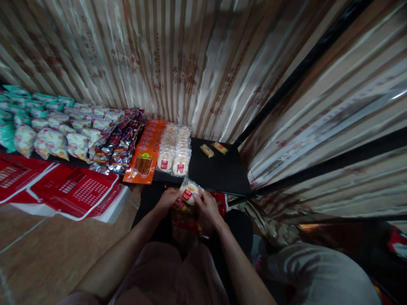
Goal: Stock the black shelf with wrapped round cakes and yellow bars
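Between my two hands is a clear-wrapped packet of round white rice crackers (pixel 190 192) with a red and yellow label. My left hand (pixel 168 200) grips its left edge with closed fingers. On the other edge, the fingers and thumb of my right hand (pixel 208 207) are closed too. Below the packet, a red printed bag (pixel 182 217) lies between my knees, partly hidden by my hands and forearms. Just beyond, two rows of matching rice cracker packets (pixel 181 152) stand on a black bench (pixel 219 176). An orange snack pouch (pixel 145 148) lies left of them.
Two small yellow-wrapped snacks (pixel 207 150) lie at the bench's right end. Dark shiny packets (pixel 122 144), white packets (pixel 51 142) and green packets (pixel 8 131) fill its left. Red printed bags (pixel 76 190) hang in front. Black poles (pixel 302 169) cross at right, near another person's leg (pixel 314 275).
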`<state>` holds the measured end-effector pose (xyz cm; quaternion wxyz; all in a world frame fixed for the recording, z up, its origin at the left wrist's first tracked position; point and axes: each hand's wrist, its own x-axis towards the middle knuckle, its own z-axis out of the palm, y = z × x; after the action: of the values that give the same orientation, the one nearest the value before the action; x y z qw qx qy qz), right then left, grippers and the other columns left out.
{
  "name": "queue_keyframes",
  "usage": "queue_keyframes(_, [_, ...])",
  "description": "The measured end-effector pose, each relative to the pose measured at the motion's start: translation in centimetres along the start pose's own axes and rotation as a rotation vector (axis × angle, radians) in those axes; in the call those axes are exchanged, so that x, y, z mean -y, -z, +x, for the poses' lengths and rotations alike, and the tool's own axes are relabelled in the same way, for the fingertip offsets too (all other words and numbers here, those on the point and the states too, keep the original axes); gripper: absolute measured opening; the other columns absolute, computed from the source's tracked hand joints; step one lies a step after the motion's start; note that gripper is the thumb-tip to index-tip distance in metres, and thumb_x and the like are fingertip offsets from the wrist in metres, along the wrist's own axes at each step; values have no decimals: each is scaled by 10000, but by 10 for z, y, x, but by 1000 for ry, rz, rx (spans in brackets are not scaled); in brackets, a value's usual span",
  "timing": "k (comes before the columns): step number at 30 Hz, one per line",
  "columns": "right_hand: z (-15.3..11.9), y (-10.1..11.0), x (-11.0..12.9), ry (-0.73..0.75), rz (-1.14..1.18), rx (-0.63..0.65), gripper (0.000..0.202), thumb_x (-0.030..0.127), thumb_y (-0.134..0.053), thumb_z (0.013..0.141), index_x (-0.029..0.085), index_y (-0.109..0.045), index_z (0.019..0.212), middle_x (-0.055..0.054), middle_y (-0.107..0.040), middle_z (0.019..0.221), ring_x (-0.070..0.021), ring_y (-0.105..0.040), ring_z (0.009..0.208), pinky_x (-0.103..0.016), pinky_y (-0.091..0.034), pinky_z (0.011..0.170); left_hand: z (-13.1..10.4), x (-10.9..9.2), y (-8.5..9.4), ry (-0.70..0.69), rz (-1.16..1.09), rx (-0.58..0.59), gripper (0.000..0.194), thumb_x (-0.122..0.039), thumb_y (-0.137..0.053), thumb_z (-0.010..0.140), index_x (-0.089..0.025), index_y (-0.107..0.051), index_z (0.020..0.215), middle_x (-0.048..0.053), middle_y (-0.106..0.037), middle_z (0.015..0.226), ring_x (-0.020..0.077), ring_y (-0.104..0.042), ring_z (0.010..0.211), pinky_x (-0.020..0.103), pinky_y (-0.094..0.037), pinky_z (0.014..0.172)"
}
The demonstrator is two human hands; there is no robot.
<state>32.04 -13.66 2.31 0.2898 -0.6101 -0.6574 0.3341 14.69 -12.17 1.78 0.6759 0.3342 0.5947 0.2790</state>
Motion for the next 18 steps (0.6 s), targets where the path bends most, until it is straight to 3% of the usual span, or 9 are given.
queue_keyframes(2, [1,-1,1,-12,14,-5,401,418,-432,835,143,-596,1076,-68,-686,857,-191,-609,784,-280,-471,685,0,1,0,-25,106,-39,200,-320,-537,782,-142,-537,689,-21,-593,609,76,-530,498,181,-340,476])
queue_keyframes(5, [3,-1,2,-43,14,12,403,442,-432,822,140,-609,1021,-59,-673,827,-186,-594,757,-286,-468,680,-4,2,3,-131,440,-158,214,-344,-528,786,-171,-535,660,-22,-577,607,109,-557,594,202,-376,546])
queue_keyframes(9, [5,1,8,-46,37,76,391,451,-446,812,156,-621,1001,-43,-667,819,-178,-587,743,-289,-469,686,-12,4,11,-359,797,-382,166,-350,-527,782,-189,-561,757,6,-608,786,149,-575,768,241,-405,683])
queue_keyframes(11, [7,1,13,-39,71,99,399,456,-453,809,157,-623,1012,-47,-670,841,-183,-593,765,-295,-475,698,-12,5,14,-434,759,-399,175,-309,-530,778,-182,-566,893,26,-615,905,148,-573,818,242,-414,722])
queue_keyframes(13, [10,1,19,-33,103,105,396,454,-474,799,163,-624,1022,-53,-676,879,-192,-601,798,-301,-480,712,-8,8,16,-451,643,-305,221,-266,-506,788,-179,-563,984,28,-627,939,135,-576,819,231,-423,730])
queue_keyframes(16, [17,-4,29,-32,155,114,368,439,-507,782,177,-622,1015,-50,-680,902,-193,-608,814,-296,-483,712,1,14,19,-426,476,-202,192,-239,-460,804,-182,-596,928,6,-653,850,128,-586,777,222,-433,712])
queue_keyframes(18, [23,-12,33,-36,236,129,352,429,-511,778,180,-611,1005,-41,-679,865,-182,-610,783,-285,-483,692,6,16,23,-424,397,-242,177,-256,-458,806,-179,-605,866,-3,-653,787,132,-588,750,225,-438,689])
